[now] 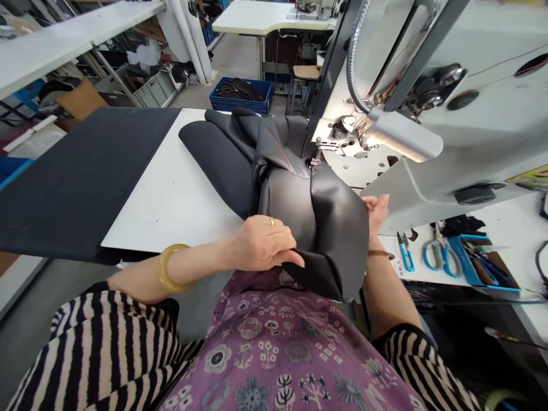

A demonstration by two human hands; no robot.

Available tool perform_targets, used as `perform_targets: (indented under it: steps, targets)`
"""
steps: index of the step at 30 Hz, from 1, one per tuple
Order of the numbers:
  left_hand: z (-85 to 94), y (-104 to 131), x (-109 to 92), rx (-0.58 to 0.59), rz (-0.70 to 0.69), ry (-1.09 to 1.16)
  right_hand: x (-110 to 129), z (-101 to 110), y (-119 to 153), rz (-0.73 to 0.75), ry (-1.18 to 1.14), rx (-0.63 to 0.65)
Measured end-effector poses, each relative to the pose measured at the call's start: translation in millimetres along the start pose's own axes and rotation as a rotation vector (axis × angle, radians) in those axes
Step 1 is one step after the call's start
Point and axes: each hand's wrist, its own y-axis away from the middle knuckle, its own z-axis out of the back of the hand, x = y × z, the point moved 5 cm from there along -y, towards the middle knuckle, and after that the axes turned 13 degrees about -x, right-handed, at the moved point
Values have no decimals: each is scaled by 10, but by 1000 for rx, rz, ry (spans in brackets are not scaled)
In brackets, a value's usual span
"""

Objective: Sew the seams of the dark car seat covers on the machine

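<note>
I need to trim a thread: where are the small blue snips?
In the head view, the small blue snips lie on the white table at the right, just beyond the right hand and beside the blue-handled scissors.

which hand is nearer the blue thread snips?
Right. The right hand sits at the leather's right edge, just left of the blue thread snips; the left hand grips the leather farther left.

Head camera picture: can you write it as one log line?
left hand: pinching black leather piece | right hand: on its right edge | leather: under sewing machine needle | scissors: on table, untouched
</note>
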Motion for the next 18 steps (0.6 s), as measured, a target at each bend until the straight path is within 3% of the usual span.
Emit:
perform_targets:
  steps: [2, 4, 7, 9, 11, 13, 15, 18]
  targets:
    - [-128, 202, -35, 16, 20, 7, 79, 25, -167, 106, 89, -65]
    - [-193, 349, -59, 18, 57, 17, 148, 16, -268, 180, 172, -37]
    - [-209, 413, -58, 10, 112, 62, 400, 12, -280, 500, 407, 53]
    - [-213, 396, -48, 10, 123, 111, 659, -57, -164, 848, 522, 196]
    - [-226, 385, -41, 16, 121, 141, 891, -191, 34, 1175, 523, 427]
    - [-239, 403, -40, 41, 120, 150, 1058, -330, 223, 1394, 439, 625]
    - [-230, 434, -36, 90, 134, 143, 1144, -462, 323, 1464, 387, 723]
    - [-158, 383, 0, 189, 172, 166, 1151, -593, 348, 1412, 388, 783]
